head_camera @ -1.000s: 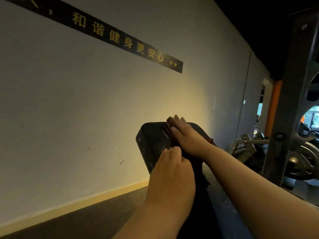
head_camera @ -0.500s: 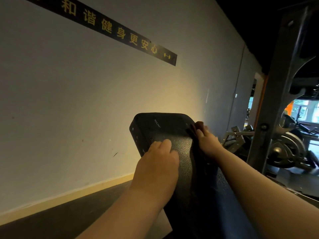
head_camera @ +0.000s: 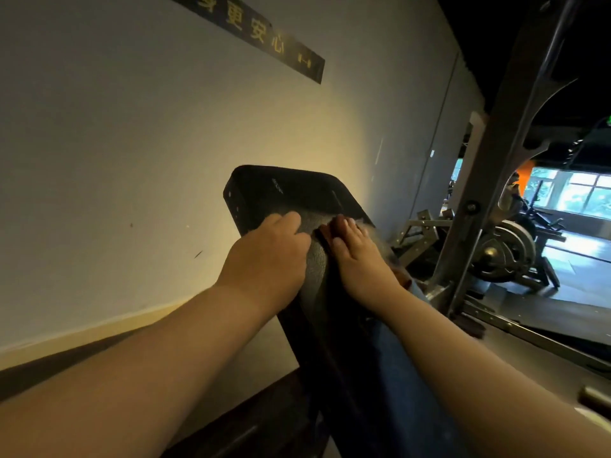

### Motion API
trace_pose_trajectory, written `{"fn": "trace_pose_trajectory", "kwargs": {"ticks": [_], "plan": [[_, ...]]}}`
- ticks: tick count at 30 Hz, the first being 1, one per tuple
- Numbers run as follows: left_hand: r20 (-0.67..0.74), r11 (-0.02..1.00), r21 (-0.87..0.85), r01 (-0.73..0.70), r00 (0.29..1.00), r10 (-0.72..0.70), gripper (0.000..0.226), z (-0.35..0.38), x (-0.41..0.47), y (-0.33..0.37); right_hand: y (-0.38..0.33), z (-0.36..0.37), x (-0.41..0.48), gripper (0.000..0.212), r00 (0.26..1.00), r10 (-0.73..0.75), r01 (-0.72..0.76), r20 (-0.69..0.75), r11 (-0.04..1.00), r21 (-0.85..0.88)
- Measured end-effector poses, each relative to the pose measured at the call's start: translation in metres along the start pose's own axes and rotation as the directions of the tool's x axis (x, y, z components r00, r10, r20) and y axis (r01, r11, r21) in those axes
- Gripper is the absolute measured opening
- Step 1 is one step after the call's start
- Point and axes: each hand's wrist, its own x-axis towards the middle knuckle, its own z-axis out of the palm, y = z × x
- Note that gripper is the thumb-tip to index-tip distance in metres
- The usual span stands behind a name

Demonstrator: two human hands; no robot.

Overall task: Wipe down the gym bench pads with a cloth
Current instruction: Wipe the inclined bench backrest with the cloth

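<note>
One bench pad (head_camera: 291,196) shows, black with a fine pebbled skin that catches a grey sheen where light falls, its top corners rounded and its length sloping up and away towards the pale wall (head_camera: 132,143). Two small pale marks sit near its top edge, too small to read, and a row of tiny studs runs down its left side. One cloth (head_camera: 330,231) is in view, dark with a reddish tinge, lying on the pad's right half below the top edge and trailing down the face as a dark strip. Two bare hands are on the pad. The right hand (head_camera: 360,264) lies flat on the cloth, fingers straight and close together, pressing it to the pad near the right edge. The left hand (head_camera: 267,259) sits over the left edge, its fingers (head_camera: 291,219) bent with the tips on the pad's face; the thumb is hidden, so I cannot tell whether it grips the edge. One black sign strip (head_camera: 264,38) crosses the wall above, with yellow characters reading 更安心 and a small dumbbell symbol after them. Beyond the pad's right edge stand one grey metal rack upright (head_camera: 489,193) and one weight plate (head_camera: 509,249).
</note>
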Motion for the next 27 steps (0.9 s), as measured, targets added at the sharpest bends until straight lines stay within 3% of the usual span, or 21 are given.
{"fn": "trace_pose_trajectory", "kwargs": {"ticks": [5,8,13,16,20,27], "plan": [[0.035,0.997,0.010,-0.070,0.997,0.070,0.029,-0.004,-0.003,-0.008,-0.013,0.012,-0.100,0.049,0.959,-0.249,0.235,0.134,0.965,0.112],[0.076,0.998,-0.059,-0.019,0.997,0.024,0.029,-0.004,-0.009,-0.006,0.024,-0.003,-0.137,0.048,0.959,-0.198,0.183,0.201,0.979,0.091],[0.144,0.988,-0.109,0.113,0.985,-0.097,0.029,-0.002,-0.026,0.006,0.032,0.008,-0.151,0.053,0.995,0.095,-0.095,-0.023,0.995,-0.005],[0.183,0.957,-0.227,0.180,0.973,-0.139,0.036,-0.001,-0.043,0.022,-0.002,0.023,-0.160,0.056,0.999,0.028,-0.029,-0.020,0.999,-0.046],[0.178,0.962,-0.249,0.112,0.982,-0.069,0.039,0.002,-0.065,0.036,0.005,0.020,-0.202,0.063,0.992,-0.094,0.106,0.089,0.985,-0.134],[0.262,0.949,-0.297,0.103,0.965,-0.023,0.043,-0.003,-0.085,0.039,0.039,0.019,-0.291,0.073,0.995,0.095,-0.088,0.032,0.983,-0.161]]}}
